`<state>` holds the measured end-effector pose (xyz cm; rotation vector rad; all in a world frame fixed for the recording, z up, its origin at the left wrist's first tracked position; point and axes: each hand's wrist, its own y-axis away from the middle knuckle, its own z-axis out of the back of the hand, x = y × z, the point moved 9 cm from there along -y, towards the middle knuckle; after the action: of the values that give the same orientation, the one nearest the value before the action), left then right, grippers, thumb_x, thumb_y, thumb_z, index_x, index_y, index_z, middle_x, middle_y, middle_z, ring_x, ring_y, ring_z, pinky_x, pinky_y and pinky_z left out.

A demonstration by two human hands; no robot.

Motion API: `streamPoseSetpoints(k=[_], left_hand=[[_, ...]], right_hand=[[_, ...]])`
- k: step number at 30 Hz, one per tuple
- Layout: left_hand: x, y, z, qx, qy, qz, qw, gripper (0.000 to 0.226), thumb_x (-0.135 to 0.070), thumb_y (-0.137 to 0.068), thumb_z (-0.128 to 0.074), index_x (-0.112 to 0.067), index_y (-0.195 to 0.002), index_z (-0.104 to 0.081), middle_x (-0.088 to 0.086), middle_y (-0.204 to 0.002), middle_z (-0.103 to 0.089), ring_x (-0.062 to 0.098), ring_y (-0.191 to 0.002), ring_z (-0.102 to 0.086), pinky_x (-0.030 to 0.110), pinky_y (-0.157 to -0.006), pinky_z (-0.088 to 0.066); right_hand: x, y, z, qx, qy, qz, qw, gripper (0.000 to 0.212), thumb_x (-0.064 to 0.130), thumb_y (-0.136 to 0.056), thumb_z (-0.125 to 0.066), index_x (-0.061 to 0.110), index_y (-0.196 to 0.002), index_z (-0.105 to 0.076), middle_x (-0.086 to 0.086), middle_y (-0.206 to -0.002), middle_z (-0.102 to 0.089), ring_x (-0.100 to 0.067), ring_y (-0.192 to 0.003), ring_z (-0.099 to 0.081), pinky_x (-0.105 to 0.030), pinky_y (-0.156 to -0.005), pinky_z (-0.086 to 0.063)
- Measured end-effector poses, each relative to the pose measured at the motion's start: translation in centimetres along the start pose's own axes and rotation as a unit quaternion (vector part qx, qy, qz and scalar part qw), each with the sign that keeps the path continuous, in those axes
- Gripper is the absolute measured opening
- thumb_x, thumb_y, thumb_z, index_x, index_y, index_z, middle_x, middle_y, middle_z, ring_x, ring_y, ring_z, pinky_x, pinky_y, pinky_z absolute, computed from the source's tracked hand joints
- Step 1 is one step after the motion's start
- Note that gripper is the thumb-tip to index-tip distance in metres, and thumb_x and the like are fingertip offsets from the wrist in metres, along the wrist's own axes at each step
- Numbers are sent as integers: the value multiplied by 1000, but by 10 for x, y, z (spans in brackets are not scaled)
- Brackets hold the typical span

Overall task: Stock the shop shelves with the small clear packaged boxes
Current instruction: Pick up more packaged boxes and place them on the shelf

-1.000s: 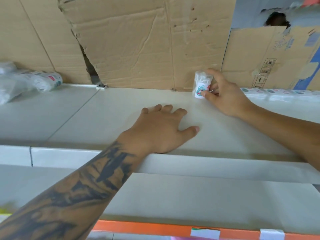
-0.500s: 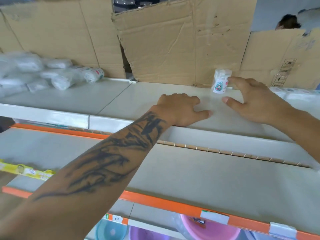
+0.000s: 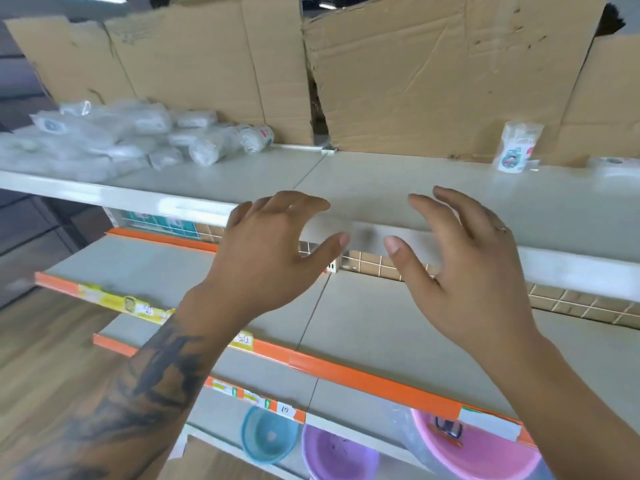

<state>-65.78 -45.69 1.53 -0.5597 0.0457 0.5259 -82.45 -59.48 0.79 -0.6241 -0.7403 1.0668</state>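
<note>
Packaged box (image 3: 516, 147) stands upright on the shelf (image 3: 381, 181), beyond your right grip (image 3: 460, 258). Your left grip (image 3: 273, 247) and right are apart, holding nothing. Most shelf space looks unfilled.

One small boxed packet (image 3: 515, 147), two hands (image 3: 273, 251) (image 3: 464, 265), three plastic basins (image 3: 268, 434) (image 3: 341, 455) (image 3: 474, 452), four cardboard sheets (image 3: 433, 74).

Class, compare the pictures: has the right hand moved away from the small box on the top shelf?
Yes. The right hand has pulled back from the small box, which stands against the cardboard, and now hangs empty before the shelf edge.
</note>
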Motion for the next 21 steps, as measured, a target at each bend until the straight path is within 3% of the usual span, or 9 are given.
streamPoseSetpoints(k=[7,14,17,21], left_hand=[[140,12,36,-43,-10,38,998,59,-72,-90,-45,-32,-131,-62,-7,-133,-63,24,-120,-61,47,-108,-40],[285,19,55,-42,-45,46,997,60,-72,-90,-45,-31,-131,-62,-2,-134,-62,31,-120,-60,54,-109,-40],[329,9,59,-51,-31,41,997,58,-69,-90,-47,-30,-130,-63,-1,-133,-63,31,-121,-60,55,-110,-39],[367,-7,68,-83,-9,24,996,54,-64,-90,-52,-28,-130,-63,-1,-133,-63,30,-121,-59,52,-108,-40]], right_hand=[[106,-32,-83,1,-8,33,999,53,54,-99,-53,18,-137,-59,-9,-143,-54,-32,-130,-51,-47,-107,-41],[199,-50,-173,-18,-47,-7,999,45,43,-96,-62,18,-133,-63,-8,-140,-55,-32,-128,-53,-53,-109,-40],[234,-65,-202,-37,-33,-10,999,42,42,-96,-64,18,-131,-66,-10,-140,-56,-30,-128,-52,-56,-109,-40],[269,-97,-239,-22,-34,-25,999,46,47,-97,-61,22,-136,-63,-8,-146,-52,-30,-132,-52,-49,-108,-43]])
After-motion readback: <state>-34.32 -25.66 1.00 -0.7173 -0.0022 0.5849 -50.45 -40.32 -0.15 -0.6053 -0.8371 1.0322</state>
